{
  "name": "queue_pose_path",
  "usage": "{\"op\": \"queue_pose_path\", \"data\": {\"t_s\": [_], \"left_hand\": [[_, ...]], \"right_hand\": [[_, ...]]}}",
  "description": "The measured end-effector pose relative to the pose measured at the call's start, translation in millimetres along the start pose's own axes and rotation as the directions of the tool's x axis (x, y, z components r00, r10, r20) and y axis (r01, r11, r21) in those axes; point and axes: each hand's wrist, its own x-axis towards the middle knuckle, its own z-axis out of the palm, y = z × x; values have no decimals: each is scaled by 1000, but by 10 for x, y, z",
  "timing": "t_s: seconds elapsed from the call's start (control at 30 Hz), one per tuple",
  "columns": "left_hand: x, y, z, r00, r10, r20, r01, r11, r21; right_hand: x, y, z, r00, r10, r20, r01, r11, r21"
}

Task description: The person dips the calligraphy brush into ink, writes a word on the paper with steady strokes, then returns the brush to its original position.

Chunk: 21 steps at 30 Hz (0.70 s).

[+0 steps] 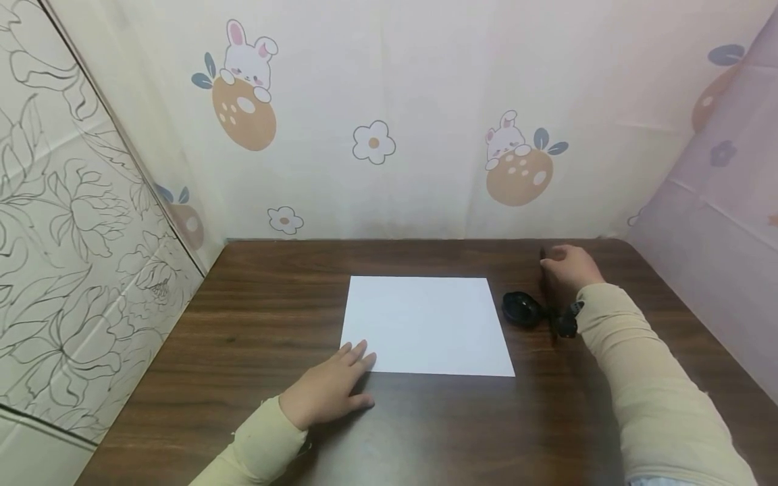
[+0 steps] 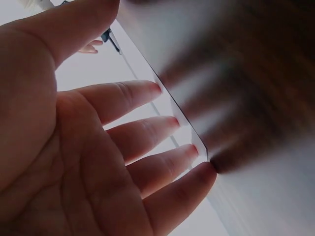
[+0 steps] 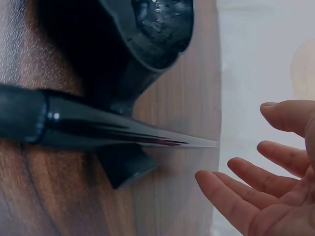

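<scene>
A blank white sheet of paper (image 1: pixel 425 324) lies on the brown wooden table. My left hand (image 1: pixel 331 388) rests at its near left corner, fingers straight, and the left wrist view shows the fingertips along the sheet's edge. To the right of the paper stands a shiny black dish (image 1: pixel 521 309), with a dark, slim, tapered stick (image 3: pixel 88 123) lying across a black piece joined to it. My right hand (image 1: pixel 571 268) is by the stick's far end. In the right wrist view, its fingers are loosely spread, apart from the stick, and hold nothing.
The wooden table (image 1: pixel 261 324) ends at the back against a light curtain (image 1: pixel 425 182) printed with rabbits and flowers. A panel with line-drawn flowers (image 1: pixel 79 202) borders the left side. Another curtain (image 1: pixel 717 216) hangs along the right side.
</scene>
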Motion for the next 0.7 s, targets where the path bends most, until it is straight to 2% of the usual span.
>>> {"op": "queue_pose_path", "data": {"t_s": [0.47, 0.7], "left_hand": [[-6, 31, -6, 1000, -3, 6, 3, 1000, 2], [-18, 47, -10, 1000, -2, 4, 2, 1000, 2]], "right_hand": [[95, 146, 123, 996, 71, 59, -70, 998, -4], [120, 168, 163, 993, 101, 58, -98, 993, -65]]}}
